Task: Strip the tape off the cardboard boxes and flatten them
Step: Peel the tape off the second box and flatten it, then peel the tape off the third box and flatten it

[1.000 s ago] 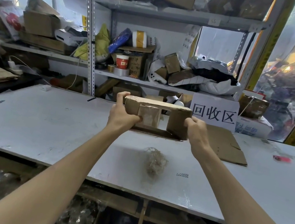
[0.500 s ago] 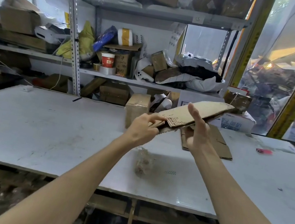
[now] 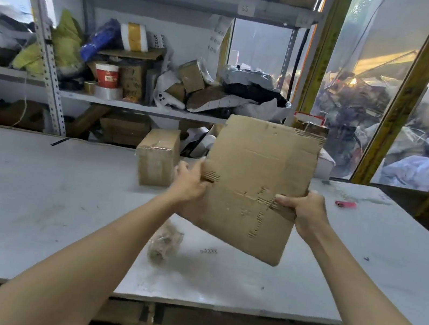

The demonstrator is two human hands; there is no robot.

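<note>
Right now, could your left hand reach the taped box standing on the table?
Probably yes, once freed: the left hand grips the flattened cardboard, but the taped box stands just beyond it with nothing between.

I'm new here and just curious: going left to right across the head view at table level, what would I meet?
A taped cardboard box → left hand → flattened cardboard, gripped at both edges → right hand → small pink object.

Both hands, left (image 3: pixel 190 183) and right (image 3: pixel 308 213), grip a flattened box (image 3: pixel 255 180) upright above the bench (image 3: pixel 30 202). A taped box (image 3: pixel 157 157) stands behind; crumpled tape (image 3: pixel 164 242) lies below.
</note>
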